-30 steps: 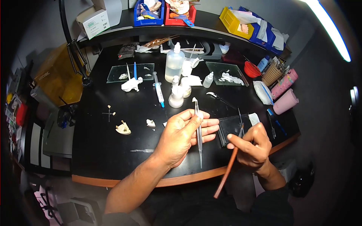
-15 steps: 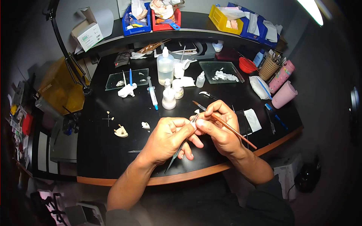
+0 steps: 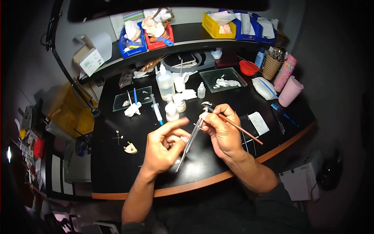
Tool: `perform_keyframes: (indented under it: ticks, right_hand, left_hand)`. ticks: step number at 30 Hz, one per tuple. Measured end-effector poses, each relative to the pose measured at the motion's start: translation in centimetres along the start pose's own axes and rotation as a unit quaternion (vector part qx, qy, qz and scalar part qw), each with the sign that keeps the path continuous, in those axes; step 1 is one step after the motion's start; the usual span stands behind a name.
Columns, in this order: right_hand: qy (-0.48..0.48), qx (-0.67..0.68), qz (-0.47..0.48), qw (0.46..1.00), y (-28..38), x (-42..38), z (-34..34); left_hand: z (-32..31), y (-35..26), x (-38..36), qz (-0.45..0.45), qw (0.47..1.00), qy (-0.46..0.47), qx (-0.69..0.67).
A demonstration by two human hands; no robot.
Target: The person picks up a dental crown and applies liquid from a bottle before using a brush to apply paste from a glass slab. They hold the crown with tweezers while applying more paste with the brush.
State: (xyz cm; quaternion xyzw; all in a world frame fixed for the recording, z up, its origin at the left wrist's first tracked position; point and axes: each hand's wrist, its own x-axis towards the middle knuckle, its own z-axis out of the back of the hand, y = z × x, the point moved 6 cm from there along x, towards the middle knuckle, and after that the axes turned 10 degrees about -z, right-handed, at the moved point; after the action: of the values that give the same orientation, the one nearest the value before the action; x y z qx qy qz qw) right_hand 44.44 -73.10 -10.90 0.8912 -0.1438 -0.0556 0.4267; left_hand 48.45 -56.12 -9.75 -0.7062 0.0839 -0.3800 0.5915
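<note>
My right hand is closed on a brown-handled brush and, with thumb and fingers, on the upper end of slim metal tweezers. At the tweezers' upper tip shows a small white piece, close by my fingertips. My left hand is beside the tweezers' lower half, its index finger stretched out and the other fingers loosely bent, thumb near the shaft. To its left lies a cream dental model piece on the black table.
Behind my hands stand a clear bottle, white jars, a small dropper bottle and a syringe. Glass slabs lie at the back. A pink cup and red bowl are at right.
My left hand has let go of the tweezers and moved left, its fingers opening. My right hand now holds the tweezers along with the brush. The camera view has shifted.
</note>
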Motion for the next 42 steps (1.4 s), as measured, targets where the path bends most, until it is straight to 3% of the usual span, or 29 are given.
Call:
perform_keyframes:
  ticks: [2, 3, 6, 9, 13, 17, 18, 20, 22, 24, 28, 33, 36, 40, 41, 42]
  right_hand:
    - [-0.019, 0.039, 0.006, 0.999, -0.2, -0.2, -0.3]
    - [-0.026, 0.046, 0.010, 0.999, -0.5, -0.3, -0.5]
    - [-0.034, 0.081, 0.012, 0.996, -0.8, -0.7, -1.1]
    - [-0.046, 0.090, 0.025, 0.995, -0.6, -0.7, -1.1]
    - [-0.008, 0.088, 0.024, 0.996, -0.9, -1.2, -0.9]
    - [-0.008, 0.093, -0.047, 0.994, 0.3, -2.6, -0.3]
    - [-0.037, 0.005, -0.061, 0.997, 1.4, -3.7, 0.5]
    - [0.004, 0.028, -0.091, 0.995, 3.7, -4.2, 3.9]
    - [0.021, -0.049, 0.008, 0.999, 8.3, -3.0, 7.1]
    - [-0.050, -0.162, 0.127, 0.977, 13.5, -0.1, 11.4]
    - [-0.185, -0.397, 0.149, 0.886, 19.9, 8.2, 17.7]
    - [-0.243, -0.339, 0.091, 0.905, 21.6, 18.0, 23.2]
    - [-0.312, -0.483, 0.059, 0.816, 21.4, 22.8, 26.4]
    - [-0.382, -0.670, 0.054, 0.634, 20.8, 26.2, 28.6]
    - [-0.381, -0.686, 0.052, 0.618, 20.6, 26.9, 28.9]
    - [-0.380, -0.664, 0.064, 0.641, 20.7, 27.2, 29.4]
  left_hand:
    - [-0.5, -0.4, -0.1, -0.166, 0.980, -0.060, 0.095]
    - [-1.0, -0.5, -0.1, -0.206, 0.966, -0.075, 0.138]
    - [-2.2, -1.7, -0.4, -0.302, 0.911, -0.110, 0.257]
    - [-3.5, -2.4, -0.7, -0.344, 0.896, -0.125, 0.251]
    - [-3.0, -1.2, -0.3, -0.327, 0.905, -0.168, 0.216]
    - [-2.8, -1.8, 0.3, -0.281, 0.934, -0.176, 0.132]
    - [-2.8, -2.3, 0.7, -0.275, 0.937, -0.182, 0.113]
    - [-1.7, -2.7, 1.3, -0.259, 0.943, -0.178, 0.114]
    - [-0.2, -2.4, 1.9, -0.242, 0.949, -0.162, 0.117]
    - [1.1, -1.3, 2.5, -0.210, 0.964, -0.141, 0.085]
    - [2.7, 0.6, 2.0, -0.189, 0.965, -0.162, 0.081]
    - [2.7, 1.3, 1.0, -0.157, 0.966, -0.150, 0.141]
    - [2.5, 1.8, 0.8, -0.139, 0.966, -0.142, 0.165]
    - [2.6, 2.4, 1.0, -0.136, 0.966, -0.139, 0.168]
    - [2.7, 2.6, 0.9, -0.135, 0.967, -0.140, 0.167]
    - [2.8, 2.5, 0.9, -0.131, 0.966, -0.139, 0.174]
